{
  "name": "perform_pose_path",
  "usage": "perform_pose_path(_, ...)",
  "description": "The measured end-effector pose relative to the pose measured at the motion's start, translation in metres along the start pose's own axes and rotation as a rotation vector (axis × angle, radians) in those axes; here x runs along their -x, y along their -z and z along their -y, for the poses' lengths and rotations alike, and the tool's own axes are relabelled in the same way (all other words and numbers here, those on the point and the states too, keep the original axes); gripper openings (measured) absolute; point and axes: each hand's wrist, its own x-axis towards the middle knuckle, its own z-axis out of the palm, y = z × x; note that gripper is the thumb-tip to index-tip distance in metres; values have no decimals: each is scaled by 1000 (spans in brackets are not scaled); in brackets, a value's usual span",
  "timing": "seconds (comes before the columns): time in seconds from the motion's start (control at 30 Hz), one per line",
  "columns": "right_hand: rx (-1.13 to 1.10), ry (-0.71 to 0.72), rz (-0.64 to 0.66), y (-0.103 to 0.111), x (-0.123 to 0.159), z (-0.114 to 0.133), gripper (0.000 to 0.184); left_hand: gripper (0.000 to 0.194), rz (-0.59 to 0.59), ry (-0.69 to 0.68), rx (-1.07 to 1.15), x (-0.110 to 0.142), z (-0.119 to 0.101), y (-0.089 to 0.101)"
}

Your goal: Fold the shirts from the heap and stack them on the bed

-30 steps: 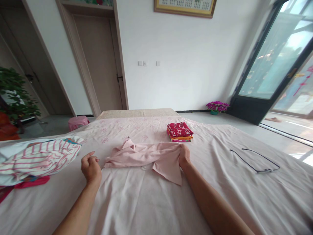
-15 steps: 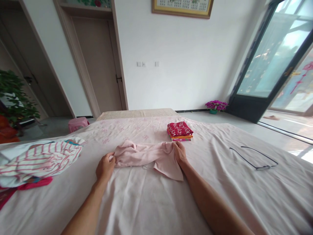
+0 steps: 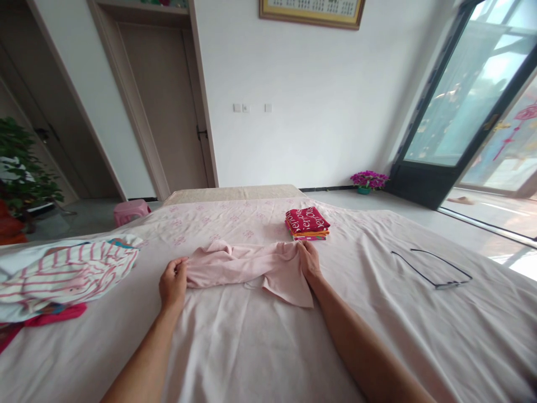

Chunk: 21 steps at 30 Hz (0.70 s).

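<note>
A pale pink garment point(image 3: 247, 266) lies loosely folded on the light pink bed sheet point(image 3: 235, 347); its exact kind is unclear. My left hand point(image 3: 173, 282) pinches its left end between thumb and fingers. At the other end, my right hand point(image 3: 308, 261) is closed on the upper right corner, with the fingertips partly hidden. A flap of the cloth hangs down toward me beside the right wrist. Just beyond my right hand sits a neat stack of folded clothes point(image 3: 308, 221), dark red with white lettering on top and orange below.
A loose heap of clothes point(image 3: 79, 271), striped white and pink, lies at the left. Black-framed glasses point(image 3: 440, 274) rest on the sheet at the right. Past the bed are a pink stool point(image 3: 131, 211), a potted purple flower point(image 3: 369, 180) and a glass door point(image 3: 444, 106).
My left hand has moved a little to the left, drawing the garment's left end outward. My right hand keeps its hold at nearly the same spot. The view has shifted slightly.
</note>
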Motion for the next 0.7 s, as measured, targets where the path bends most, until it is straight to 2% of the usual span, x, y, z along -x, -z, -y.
perform_pose_path(0.27, -31, -10, 46, -1, -1, -2, 26, 43, 181, -7, 14, 2, -10, -3)
perform_pose_path(0.37, -37, -6, 55, 0, -1, -2, 27, 44, 160, 12, 65, 3, -12, -1)
perform_pose_path(0.47, -65, -5, 52, 3, 1, -3, 28, 44, 66, 62, 251, 3, -13, 0)
perform_pose_path(0.57, -138, -52, 45, 4, 2, -3, 27, 47, 1, 192, 539, 0, -17, 3)
perform_pose_path(0.7, -412, -172, -28, 3, -3, 13, 25, 44, -14, 309, 1018, -11, -36, 14)
